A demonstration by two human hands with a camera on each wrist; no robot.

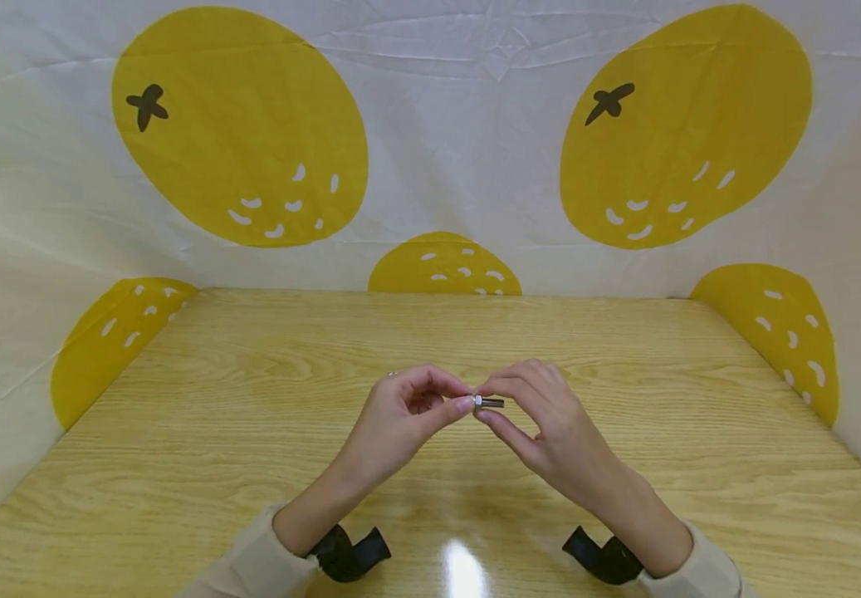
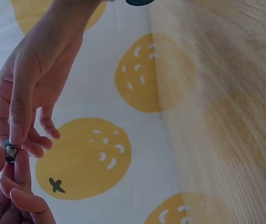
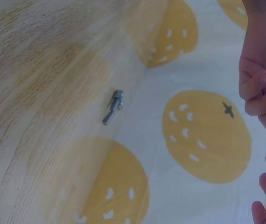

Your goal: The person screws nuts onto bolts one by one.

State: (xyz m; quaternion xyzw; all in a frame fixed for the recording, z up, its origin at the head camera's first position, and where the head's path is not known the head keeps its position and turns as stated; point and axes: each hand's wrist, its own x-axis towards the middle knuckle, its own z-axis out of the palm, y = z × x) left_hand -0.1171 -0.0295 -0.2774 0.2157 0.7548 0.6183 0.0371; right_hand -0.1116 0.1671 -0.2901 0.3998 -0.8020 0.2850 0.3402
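Note:
In the head view my left hand (image 1: 396,419) pinches the head end of a small metal bolt (image 1: 493,403) between thumb and forefinger. The hex nut (image 1: 478,401) sits around the bolt near those fingertips, with the shank pointing right. My right hand (image 1: 565,432) reaches in from the other side, thumb and forefinger pinching at the nut. Up close in the left wrist view, the nut (image 2: 10,153) shows between the fingertips of both hands. A bolt with a wider end (image 3: 113,107) also appears in the right wrist view, apart from the fingers (image 3: 263,95).
The wood-grain table (image 1: 266,349) extends under both forearms. White cloth (image 1: 467,166) printed with yellow fruit walls its back and sides. Black curved pieces (image 1: 351,556) sit at the wrists, and a bright reflection shines at the near edge.

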